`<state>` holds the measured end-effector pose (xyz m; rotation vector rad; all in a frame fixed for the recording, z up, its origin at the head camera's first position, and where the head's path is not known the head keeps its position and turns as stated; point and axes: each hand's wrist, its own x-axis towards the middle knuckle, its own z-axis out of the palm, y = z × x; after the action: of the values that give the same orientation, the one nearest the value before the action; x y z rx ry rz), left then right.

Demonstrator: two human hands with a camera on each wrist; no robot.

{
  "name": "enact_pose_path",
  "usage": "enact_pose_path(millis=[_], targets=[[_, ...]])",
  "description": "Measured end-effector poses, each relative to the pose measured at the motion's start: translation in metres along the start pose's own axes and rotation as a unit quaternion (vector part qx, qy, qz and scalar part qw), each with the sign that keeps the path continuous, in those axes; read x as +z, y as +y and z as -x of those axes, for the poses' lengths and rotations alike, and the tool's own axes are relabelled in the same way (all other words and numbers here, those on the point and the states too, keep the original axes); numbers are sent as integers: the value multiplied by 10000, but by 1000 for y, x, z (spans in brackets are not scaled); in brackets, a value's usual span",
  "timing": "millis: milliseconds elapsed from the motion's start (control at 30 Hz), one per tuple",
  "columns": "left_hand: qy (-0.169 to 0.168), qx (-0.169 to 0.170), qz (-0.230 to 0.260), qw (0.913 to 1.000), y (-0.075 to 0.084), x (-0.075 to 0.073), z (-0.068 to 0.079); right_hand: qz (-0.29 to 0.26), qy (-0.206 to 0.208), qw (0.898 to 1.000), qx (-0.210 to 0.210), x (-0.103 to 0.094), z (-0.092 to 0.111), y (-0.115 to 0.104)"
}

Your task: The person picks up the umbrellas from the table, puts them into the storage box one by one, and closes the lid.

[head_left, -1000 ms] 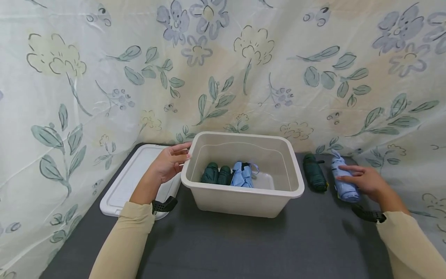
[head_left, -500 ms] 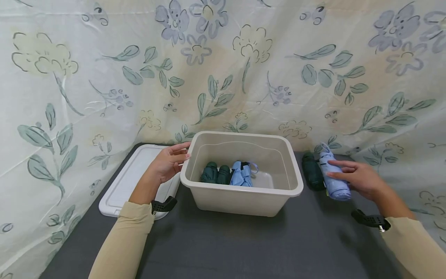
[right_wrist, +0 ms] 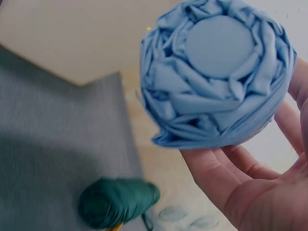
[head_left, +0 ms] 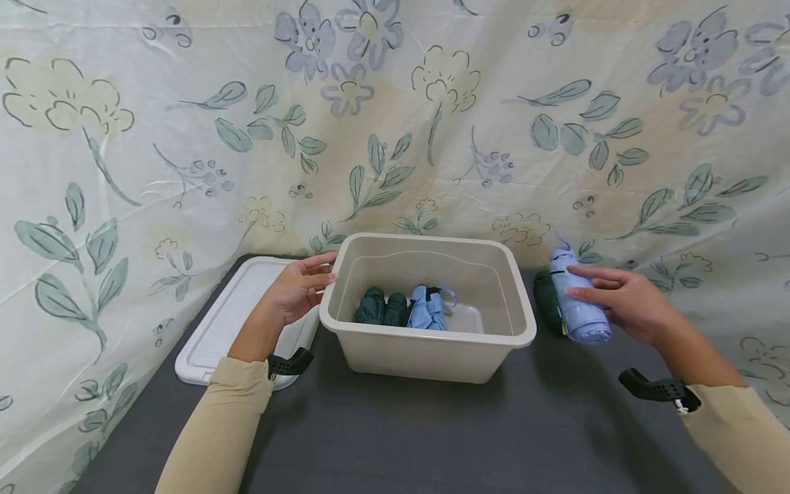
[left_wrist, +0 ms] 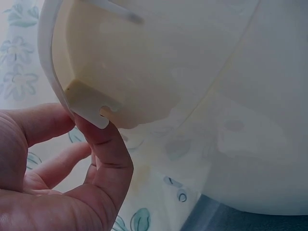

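My right hand (head_left: 626,302) grips a folded light blue umbrella (head_left: 578,298), raised off the table. In the right wrist view the round end of this umbrella (right_wrist: 216,77) faces the camera, fingers beneath and beside it. A dark green folded umbrella (head_left: 546,298) lies on the table behind it, partly hidden in the head view. My left hand (head_left: 296,291) pinches the left rim of a beige plastic bin (head_left: 426,353); the left wrist view has thumb and fingers at the rim (left_wrist: 48,57). Inside the bin lie dark green umbrellas (head_left: 372,307) and a light blue one (head_left: 428,309).
A white lid (head_left: 228,322) lies flat left of the bin, partly under my left forearm. The dark grey table (head_left: 426,439) extends in front. A floral curtain (head_left: 395,123) hangs close behind the bin.
My right hand has lifted the light blue umbrella from the table and carried it leftward, over part of the green one. The left hand stays at the bin's rim.
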<state>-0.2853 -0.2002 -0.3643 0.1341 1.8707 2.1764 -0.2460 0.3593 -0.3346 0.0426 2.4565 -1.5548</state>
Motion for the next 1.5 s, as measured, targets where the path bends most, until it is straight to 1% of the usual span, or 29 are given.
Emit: enact_pose_path(millis=[367,500,700,833,900,1000,1100,1167,1300,1500], targets=[[-89,-70,-32,9999,4,0,1,-99,-321,9994,-99,25,10,-52],[-116,-90,-51,9999,5,1,2,-245,-508,9984,-35,37,11,-70],[-128,-80,-119,9998,5,2,4,-549,-842,9949,48,55,9,-92],[-122,-72,-159,9998,4,1,4,-676,-1098,9916,107,66,3,-105],[-110,-80,-158,9998,5,1,5,-647,-1139,9913,141,71,-1,-109],[-113,-86,-226,9996,6,1,7,-487,-1053,9930,205,79,-9,-114],[-56,-105,-300,9995,6,2,8,-186,-911,9952,297,88,-17,-117],[-21,-118,-328,9994,7,2,8,-6,-886,9954,377,94,-23,-118],[16,-153,-295,9994,8,3,8,138,-1034,9929,572,104,-35,-119],[7,-191,-252,9995,7,4,8,15,-1390,9865,864,111,-46,-121]])
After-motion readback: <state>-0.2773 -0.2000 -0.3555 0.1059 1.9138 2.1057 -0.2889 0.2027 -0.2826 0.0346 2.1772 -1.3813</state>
